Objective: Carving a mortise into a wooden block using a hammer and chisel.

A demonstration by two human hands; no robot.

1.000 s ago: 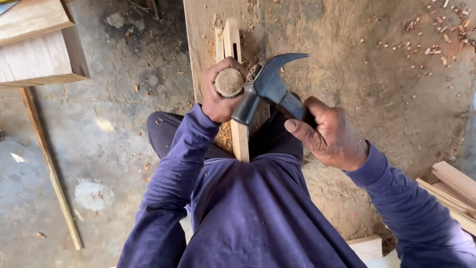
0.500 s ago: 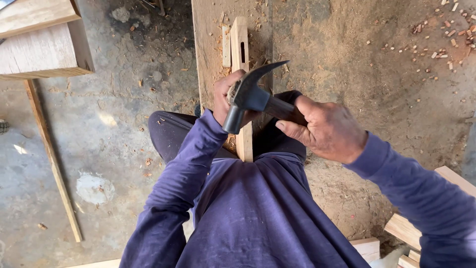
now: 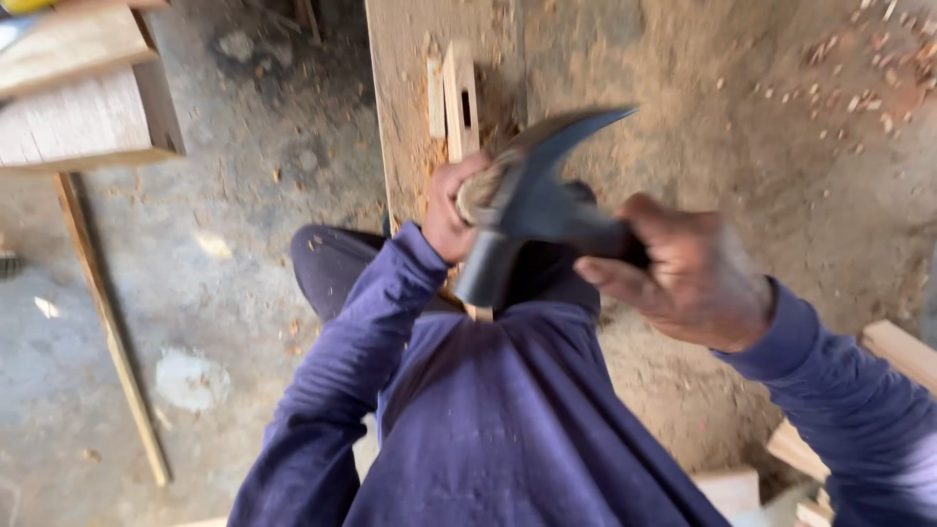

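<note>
Our right hand point(image 3: 698, 278) grips the head-heavy dark steel claw hammer point(image 3: 532, 210) (low on its handle); our left hand point(image 3: 451, 210) clasps a stiff round wooden chisel handle point(image 3: 480, 190).

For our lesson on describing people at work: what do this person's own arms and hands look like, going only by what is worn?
Both arms are covered by long sleeves of one loose purple-blue top, the left sleeve and right sleeve creased and reaching to the wrists. The left hand and right hand are bare: no gloves, and no rings or watch can be seen, though the picture is blurred.
</note>
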